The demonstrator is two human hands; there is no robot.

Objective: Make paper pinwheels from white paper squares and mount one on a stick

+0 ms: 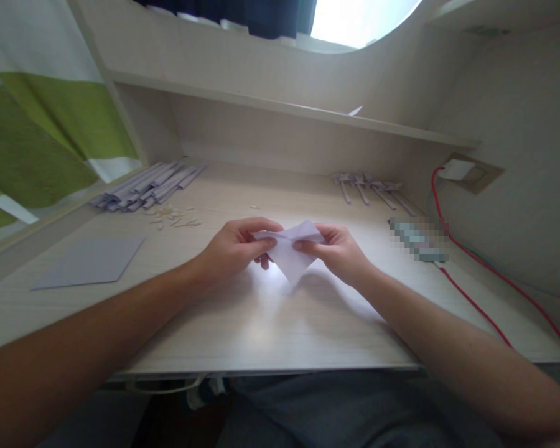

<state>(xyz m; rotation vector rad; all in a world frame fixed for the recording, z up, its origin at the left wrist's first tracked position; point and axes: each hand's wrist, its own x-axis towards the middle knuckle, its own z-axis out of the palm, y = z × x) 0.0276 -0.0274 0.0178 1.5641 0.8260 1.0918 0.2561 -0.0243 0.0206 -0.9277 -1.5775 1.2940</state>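
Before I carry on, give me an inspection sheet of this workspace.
Surface: pale wood-grain desk, glare near front.
Job's things: creased white paper; flat white paper left; white paper strips piled back left; stemmed white paper pieces back right.
Clutter: small cream scraps near the strips.
Hands: left hand and right hand pinch the creased paper.
Cables: red cable from white wall plug; another at pixelated flat device.
Surroundings: green-and-white curtain left; pale shelf behind.
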